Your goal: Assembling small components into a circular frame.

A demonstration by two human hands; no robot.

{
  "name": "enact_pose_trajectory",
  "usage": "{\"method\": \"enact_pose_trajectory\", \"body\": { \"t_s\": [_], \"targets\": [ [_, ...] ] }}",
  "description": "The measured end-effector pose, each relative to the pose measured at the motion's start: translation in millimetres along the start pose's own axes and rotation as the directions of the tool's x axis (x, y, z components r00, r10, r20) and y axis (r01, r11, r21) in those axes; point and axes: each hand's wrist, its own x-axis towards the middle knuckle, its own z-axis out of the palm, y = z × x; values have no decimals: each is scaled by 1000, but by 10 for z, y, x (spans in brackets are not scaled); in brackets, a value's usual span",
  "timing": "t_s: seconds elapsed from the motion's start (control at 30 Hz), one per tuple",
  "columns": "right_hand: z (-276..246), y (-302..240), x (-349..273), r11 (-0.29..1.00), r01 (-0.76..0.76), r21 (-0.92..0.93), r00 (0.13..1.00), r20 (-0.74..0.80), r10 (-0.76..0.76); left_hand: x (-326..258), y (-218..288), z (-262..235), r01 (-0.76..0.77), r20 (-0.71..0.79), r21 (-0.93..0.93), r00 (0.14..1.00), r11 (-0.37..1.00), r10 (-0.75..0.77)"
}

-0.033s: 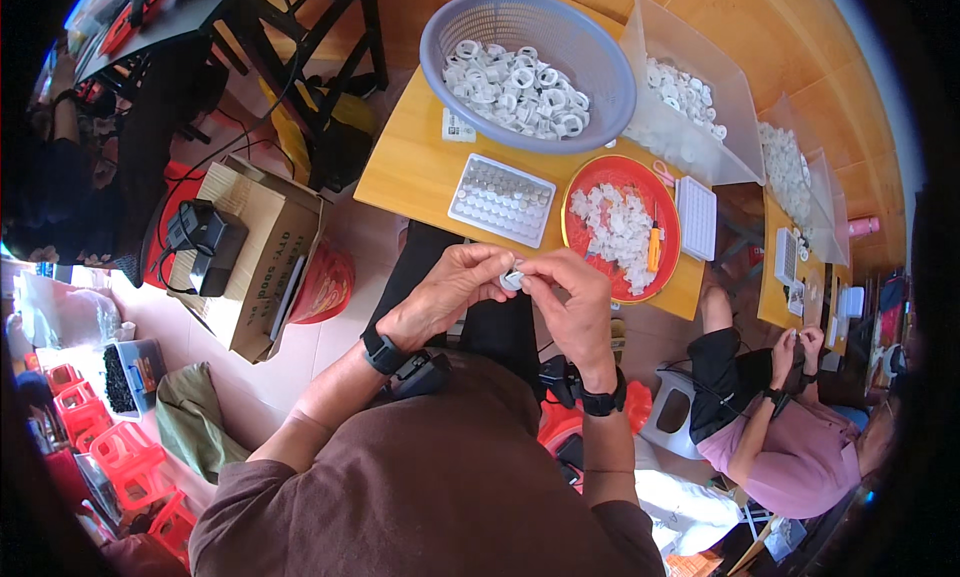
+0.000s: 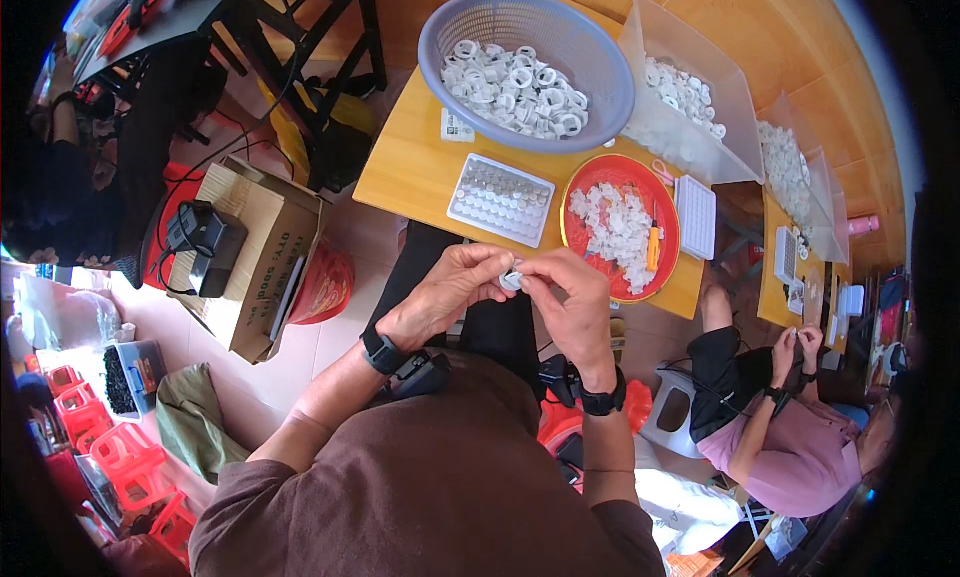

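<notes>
Our left grip point(image 2: 445, 289) and right grip point(image 2: 577, 302) pinch a small white part point(image 2: 512, 281) just off the near edge of the counter point(image 2: 410, 185), where a loosened hold could drop it onto our dark trousers point(image 2: 502, 339).

Location type: small manual-assembly workshop. Indicators: a wooden worktable point(image 2: 398, 177) carrying a perforated basket point(image 2: 600, 52) of white ring-shaped parts point(image 2: 515, 85), a translucent bin point(image 2: 735, 127) of white pieces, a compartmented tray point(image 2: 488, 218) and an orange-handled tool point(image 2: 654, 249); a second worktable point(image 2: 772, 302) with a seated co-worker point(image 2: 790, 462); an open carton point(image 2: 268, 267); red plastic stools point(image 2: 127, 455).
</notes>
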Motion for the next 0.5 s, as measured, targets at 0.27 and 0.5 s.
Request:
{"method": "enact_pose_trajectory", "body": {
  "t_s": [0.27, 0.5],
  "targets": [
    [57, -9, -31, 986, 105, -126, 992, -58, -113, 0, -4, 43, -14, -22, 38, 1000, 999, 15],
    [156, 39, -72, 979, 43, -199, 990, -124, -69, -36, 50, 121, -54, -8, 19, 999, 998, 54]
  ]
}}
